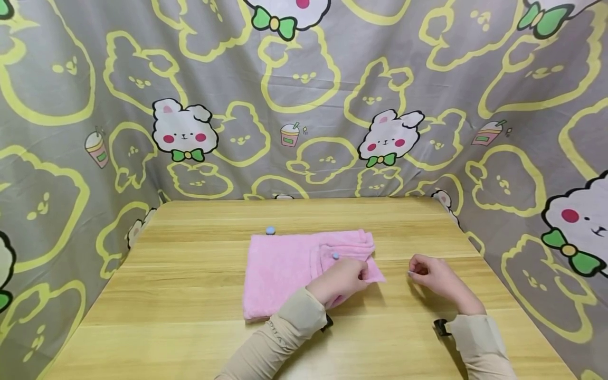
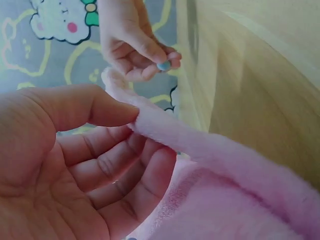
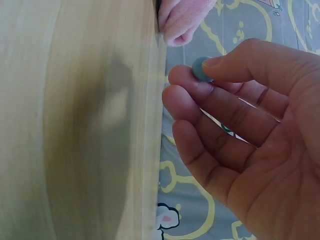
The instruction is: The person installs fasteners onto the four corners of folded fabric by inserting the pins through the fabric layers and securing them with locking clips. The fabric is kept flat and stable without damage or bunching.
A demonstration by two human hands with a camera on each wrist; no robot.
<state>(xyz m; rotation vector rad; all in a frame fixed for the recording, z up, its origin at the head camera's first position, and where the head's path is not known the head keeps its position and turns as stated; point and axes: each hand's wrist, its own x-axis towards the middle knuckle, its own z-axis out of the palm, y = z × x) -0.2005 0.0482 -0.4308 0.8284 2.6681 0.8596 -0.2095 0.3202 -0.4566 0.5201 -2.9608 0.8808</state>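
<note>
A folded pink towel [image 1: 280, 274] lies on the wooden table, its right corner lifted. My left hand [image 1: 343, 279] reaches over the towel and pinches that corner between thumb and fingers; the left wrist view shows the thick soft edge [image 2: 165, 130] in its grip. Right of the towel, my right hand [image 1: 437, 277] is raised above the tabletop. Between its thumb and forefinger it pinches a small round blue button-like piece [image 3: 201, 69]. A similar blue piece [image 1: 335, 256] sits on the towel just beyond my left hand.
Another round blue piece [image 1: 270, 230] stands at the towel's back edge, toward the left. The wooden table [image 1: 166, 285] is bordered at the back and sides by a grey curtain [image 1: 247, 84] printed with cartoon animals. Dark wrist mounts show under both sleeves.
</note>
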